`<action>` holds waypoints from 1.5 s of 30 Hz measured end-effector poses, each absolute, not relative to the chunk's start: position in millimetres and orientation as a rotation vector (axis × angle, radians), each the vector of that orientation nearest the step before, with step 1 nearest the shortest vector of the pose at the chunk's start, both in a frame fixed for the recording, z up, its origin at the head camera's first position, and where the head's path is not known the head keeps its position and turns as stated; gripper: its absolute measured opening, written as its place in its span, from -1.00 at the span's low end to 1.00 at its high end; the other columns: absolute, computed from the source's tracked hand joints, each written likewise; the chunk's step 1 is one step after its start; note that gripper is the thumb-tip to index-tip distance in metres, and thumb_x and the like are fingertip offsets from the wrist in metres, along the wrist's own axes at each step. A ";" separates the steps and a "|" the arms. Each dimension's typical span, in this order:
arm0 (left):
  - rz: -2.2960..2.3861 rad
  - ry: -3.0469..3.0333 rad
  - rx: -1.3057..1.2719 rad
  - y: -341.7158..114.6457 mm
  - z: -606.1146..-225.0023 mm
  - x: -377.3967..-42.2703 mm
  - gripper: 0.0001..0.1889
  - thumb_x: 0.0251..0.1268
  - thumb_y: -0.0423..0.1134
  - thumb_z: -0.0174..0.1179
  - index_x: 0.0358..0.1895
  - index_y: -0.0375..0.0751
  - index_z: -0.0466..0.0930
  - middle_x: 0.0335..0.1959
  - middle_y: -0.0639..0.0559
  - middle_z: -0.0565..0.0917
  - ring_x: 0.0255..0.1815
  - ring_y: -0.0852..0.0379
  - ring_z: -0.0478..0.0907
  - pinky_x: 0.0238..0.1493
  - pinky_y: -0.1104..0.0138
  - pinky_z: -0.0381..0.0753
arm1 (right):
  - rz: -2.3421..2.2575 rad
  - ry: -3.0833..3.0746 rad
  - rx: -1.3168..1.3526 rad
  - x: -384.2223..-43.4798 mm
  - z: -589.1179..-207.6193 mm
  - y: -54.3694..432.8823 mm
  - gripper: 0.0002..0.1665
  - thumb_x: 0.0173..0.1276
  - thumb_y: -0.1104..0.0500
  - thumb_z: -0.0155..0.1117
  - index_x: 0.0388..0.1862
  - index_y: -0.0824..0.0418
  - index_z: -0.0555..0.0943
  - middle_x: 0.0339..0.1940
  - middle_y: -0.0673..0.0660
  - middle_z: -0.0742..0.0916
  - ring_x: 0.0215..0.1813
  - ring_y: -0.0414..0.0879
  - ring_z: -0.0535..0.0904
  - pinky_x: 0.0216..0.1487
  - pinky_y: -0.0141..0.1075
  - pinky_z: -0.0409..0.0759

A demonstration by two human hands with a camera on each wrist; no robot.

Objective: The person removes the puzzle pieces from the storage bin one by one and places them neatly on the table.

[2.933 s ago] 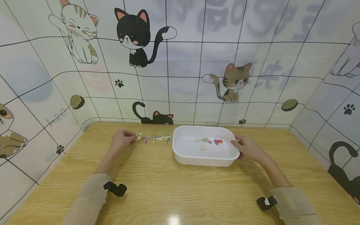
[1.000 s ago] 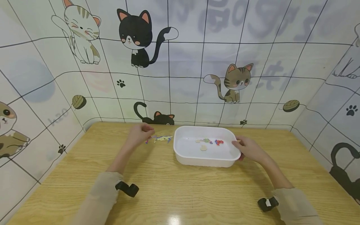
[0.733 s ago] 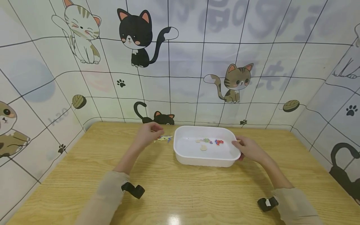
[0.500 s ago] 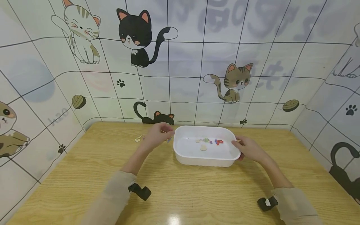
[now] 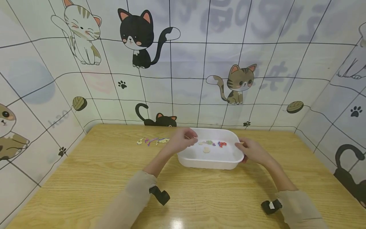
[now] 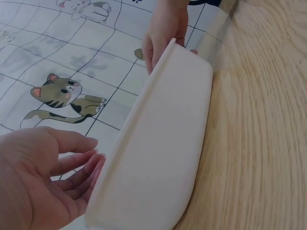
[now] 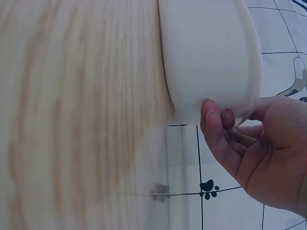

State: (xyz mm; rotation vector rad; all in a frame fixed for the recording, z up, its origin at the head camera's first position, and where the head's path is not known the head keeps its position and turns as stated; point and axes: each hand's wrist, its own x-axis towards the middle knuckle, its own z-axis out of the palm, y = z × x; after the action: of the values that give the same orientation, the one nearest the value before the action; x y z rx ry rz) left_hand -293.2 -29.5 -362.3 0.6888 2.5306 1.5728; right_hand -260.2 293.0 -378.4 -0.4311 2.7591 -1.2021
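Note:
In the head view my left hand (image 5: pixel 181 140) hovers over the left rim of a white plastic basin (image 5: pixel 211 162). Its fingers are loosely bent, and no object shows between thumb and fingertips in the left wrist view. My right hand (image 5: pixel 251 150) grips the basin's right end, with the thumb over the rim and the other fingers against the outer wall. Inside the basin lie a red-and-blue flat cut-out (image 5: pixel 221 144), a green one (image 5: pixel 209 142) and a pale piece (image 5: pixel 206 149). Left of the basin, a pale yellow cut-out (image 5: pixel 139 141) and a pink-purple one (image 5: pixel 152 141) lie on the table.
A yellow-and-blue cut-out (image 5: pixel 163 141) lies close to the basin's left side, partly behind the left hand. The wooden table (image 5: pixel 194 197) ends at the back against a cloth (image 5: pixel 188 63) printed with cats.
My left hand has moved right, from beside the yellow cut-out, across the row of cut-outs to the basin's rim. The row stays on the table. My right hand keeps its grip.

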 end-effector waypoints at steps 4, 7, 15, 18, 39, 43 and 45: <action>1.496 2.565 0.692 -16.9 -365.4 -296.8 -0.81 0.33 -0.27 0.30 -0.07 -0.27 0.68 -0.25 -0.03 0.70 -0.24 0.11 0.64 -0.23 0.33 0.60 | -1.197 2.762 -0.436 -261.2 -379.7 294.0 -0.47 0.63 0.20 0.03 0.36 0.57 0.30 -0.42 0.17 0.71 -0.55 0.01 0.65 -0.48 -0.15 0.69; 1.475 2.563 0.666 -8.0 -368.6 -299.5 -0.79 0.31 -0.28 0.32 -0.06 -0.28 0.69 -0.25 -0.04 0.70 -0.22 0.11 0.61 -0.23 0.33 0.57 | -1.190 2.767 -0.437 -261.7 -380.3 294.5 -0.48 0.62 0.22 0.02 0.36 0.58 0.30 -0.42 0.18 0.71 -0.55 0.01 0.65 -0.48 -0.15 0.69; 1.390 2.597 0.552 14.4 -380.1 -308.2 -0.82 0.29 -0.29 0.36 -0.09 -0.24 0.70 -0.24 -0.01 0.70 -0.21 0.13 0.59 -0.20 0.33 0.55 | -1.189 2.763 -0.440 -261.6 -379.8 294.3 -0.48 0.62 0.23 0.02 0.36 0.57 0.30 -0.39 0.22 0.71 -0.54 0.01 0.65 -0.47 -0.15 0.69; 1.358 2.611 0.529 19.9 -385.7 -313.3 -0.83 0.28 -0.29 0.37 -0.10 -0.23 0.71 -0.24 0.00 0.70 -0.20 0.13 0.59 -0.18 0.32 0.56 | -1.188 2.763 -0.444 -260.9 -379.6 293.6 -0.49 0.62 0.22 0.03 0.35 0.57 0.31 -0.40 0.21 0.71 -0.53 0.00 0.65 -0.47 -0.15 0.69; 1.044 2.685 0.478 30.1 -389.5 -307.7 -0.83 0.13 -0.35 0.48 -0.22 -0.13 0.71 -0.20 0.08 0.67 -0.21 0.15 0.52 -0.15 0.35 0.54 | -1.228 2.733 -0.448 -260.6 -378.3 295.2 -0.47 0.64 0.20 0.00 0.36 0.58 0.29 -0.45 0.21 0.71 -0.55 0.06 0.66 -0.48 -0.11 0.69; 1.076 2.665 0.465 29.8 -391.5 -308.5 -0.78 0.07 -0.37 0.51 -0.25 -0.13 0.66 -0.29 0.09 0.65 -0.27 0.14 0.54 -0.21 0.35 0.54 | -1.234 2.724 -0.451 -261.3 -378.6 295.1 -0.47 0.64 0.20 0.00 0.36 0.58 0.29 -0.46 0.20 0.71 -0.54 0.07 0.67 -0.47 -0.11 0.69; 1.109 2.646 0.476 29.4 -391.9 -309.0 -0.76 0.06 -0.40 0.51 -0.26 -0.13 0.64 -0.35 0.07 0.65 -0.32 0.14 0.55 -0.27 0.36 0.54 | -1.239 2.718 -0.449 -261.7 -378.8 295.0 -0.47 0.64 0.20 0.00 0.36 0.58 0.29 -0.46 0.20 0.71 -0.54 0.08 0.66 -0.47 -0.11 0.69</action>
State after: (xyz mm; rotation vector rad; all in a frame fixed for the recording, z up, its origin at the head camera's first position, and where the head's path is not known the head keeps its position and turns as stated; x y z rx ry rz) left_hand -309.0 29.4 -391.9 0.4765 2.6463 1.1087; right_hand -261.7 295.0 -378.8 -0.4486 2.7181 -1.2388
